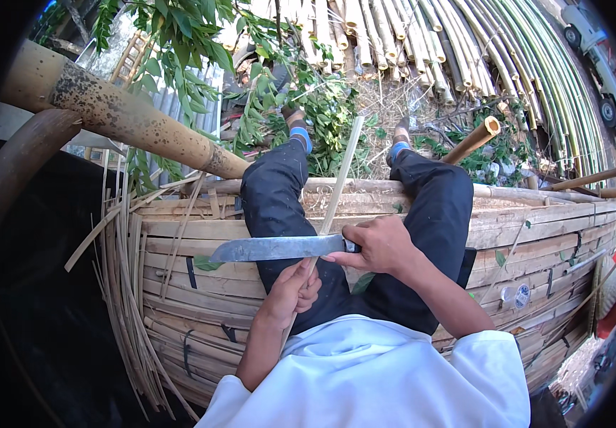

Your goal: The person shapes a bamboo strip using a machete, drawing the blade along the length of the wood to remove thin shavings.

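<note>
My right hand [383,242] is closed round the dark handle of a large machete [272,248]. Its broad grey blade points left across my lap, its edge lying over a pale bamboo strip [342,175]. My left hand [292,294] grips that strip just below the blade, fingers wrapped round it. The strip's upper end slants up and away between my knees, while its lower end passes under my left hand toward my shirt. Blade and strip cross close to both hands; whether the edge has cut in, I cannot tell.
I sit on bundled split bamboo slats [201,314]. Thin strips [126,285] hang in a bunch at left, below a thick bamboo pole [137,118]. A cut pole [472,139] juts up beyond my right knee. Leafy branches [329,100] and rows of bamboo poles [422,36] lie ahead. A plastic cup [515,296] is at right.
</note>
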`<state>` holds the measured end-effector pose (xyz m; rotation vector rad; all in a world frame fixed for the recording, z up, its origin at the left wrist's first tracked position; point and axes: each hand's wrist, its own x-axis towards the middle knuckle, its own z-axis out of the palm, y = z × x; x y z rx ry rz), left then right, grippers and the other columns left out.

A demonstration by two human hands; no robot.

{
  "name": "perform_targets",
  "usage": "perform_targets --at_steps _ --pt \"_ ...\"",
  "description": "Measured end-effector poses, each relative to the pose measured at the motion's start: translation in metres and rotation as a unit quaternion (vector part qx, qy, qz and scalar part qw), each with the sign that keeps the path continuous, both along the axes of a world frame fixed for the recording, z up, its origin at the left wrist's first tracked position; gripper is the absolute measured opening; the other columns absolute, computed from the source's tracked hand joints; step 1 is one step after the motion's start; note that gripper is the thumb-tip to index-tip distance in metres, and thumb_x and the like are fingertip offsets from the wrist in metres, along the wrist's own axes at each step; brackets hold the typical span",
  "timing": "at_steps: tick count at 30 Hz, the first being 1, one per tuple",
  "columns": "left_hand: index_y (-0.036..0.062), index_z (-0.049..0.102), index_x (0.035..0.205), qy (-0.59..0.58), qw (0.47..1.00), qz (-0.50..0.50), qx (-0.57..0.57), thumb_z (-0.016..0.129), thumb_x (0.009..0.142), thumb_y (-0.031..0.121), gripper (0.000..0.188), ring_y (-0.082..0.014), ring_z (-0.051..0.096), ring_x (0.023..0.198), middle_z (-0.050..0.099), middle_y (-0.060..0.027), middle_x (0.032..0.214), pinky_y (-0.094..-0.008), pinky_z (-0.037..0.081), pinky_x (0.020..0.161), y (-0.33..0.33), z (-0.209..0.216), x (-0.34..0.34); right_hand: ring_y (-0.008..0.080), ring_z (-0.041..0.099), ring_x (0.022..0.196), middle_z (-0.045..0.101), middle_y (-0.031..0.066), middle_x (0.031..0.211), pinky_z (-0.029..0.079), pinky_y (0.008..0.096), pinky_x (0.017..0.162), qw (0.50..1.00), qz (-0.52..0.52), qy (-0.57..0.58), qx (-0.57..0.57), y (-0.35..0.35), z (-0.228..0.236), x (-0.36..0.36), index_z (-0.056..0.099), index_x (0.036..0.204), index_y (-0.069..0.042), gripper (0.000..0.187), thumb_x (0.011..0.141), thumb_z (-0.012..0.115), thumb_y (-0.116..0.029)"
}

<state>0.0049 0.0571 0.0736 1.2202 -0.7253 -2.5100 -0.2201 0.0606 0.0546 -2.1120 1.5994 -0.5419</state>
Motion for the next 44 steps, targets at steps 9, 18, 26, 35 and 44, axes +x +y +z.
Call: perform_targets --at_steps 9,18,26,35,44 --pt "0.0128 0.039 0.076 0.079 0.992 -0.008 0.098 0.035 0.102 0.045 0.041 -0.0017 0.019 0.044 0.026 0.0065 0.057 -0.0186 0.014 0.037 0.008 -0.015 0.014 0.0269 0.055 0.049 0.051 0.011 0.049 0.042 0.0377 0.048 0.978 -0.181 -0.068 0.085 -0.029 -0.012 -0.056 0.06 0.074 -0.002 0.053 0.088 0.058 -0.053" --pt "0.0132 0.037 0.074 0.109 0.99 -0.004 0.085 0.031 0.102 0.046 0.043 -0.0013 0.02 0.044 0.026 0.007 0.056 -0.0165 0.016 0.035 -0.012 -0.026 0.011 0.0069 0.04 0.056 0.044 0.0004 0.059 0.035 0.0276 0.05 0.886 -0.19 -0.395 0.154 -0.038 0.006 -0.053 0.051 0.084 -0.001 0.031 0.098 0.054 -0.029" --pt "0.0122 0.039 0.081 0.081 0.992 -0.025 0.096 0.03 0.102 0.048 0.042 -0.0007 0.019 0.042 0.026 0.0077 0.055 -0.0174 0.015 0.035 -0.015 -0.023 0.004 0.0116 0.04 0.052 0.044 0.0039 0.058 0.036 0.0306 0.05 0.877 -0.246 -0.394 0.119 -0.052 -0.002 -0.052 0.048 0.082 0.0 0.038 0.102 0.045 -0.032" --pt "0.014 0.037 0.078 0.026 0.994 -0.05 0.096 0.03 0.102 0.046 0.041 -0.0008 0.018 0.042 0.024 0.0077 0.054 -0.0183 0.012 0.035 -0.016 -0.022 0.006 0.042 0.052 0.058 0.051 0.0222 0.06 0.04 0.0452 0.055 0.962 -0.177 -0.186 0.092 -0.049 0.004 -0.056 0.055 0.087 0.0 0.035 0.1 0.045 -0.031" --pt "0.0151 0.037 0.077 -0.019 0.995 -0.052 0.08 0.032 0.102 0.048 0.042 -0.0009 0.018 0.041 0.025 0.0085 0.054 -0.0188 0.012 0.036 -0.013 -0.025 0.005 0.0419 0.052 0.056 0.052 0.0224 0.059 0.039 0.0463 0.054 0.94 -0.255 -0.217 0.068 -0.046 -0.015 -0.042 0.057 0.086 -0.001 0.034 0.1 0.046 -0.03"
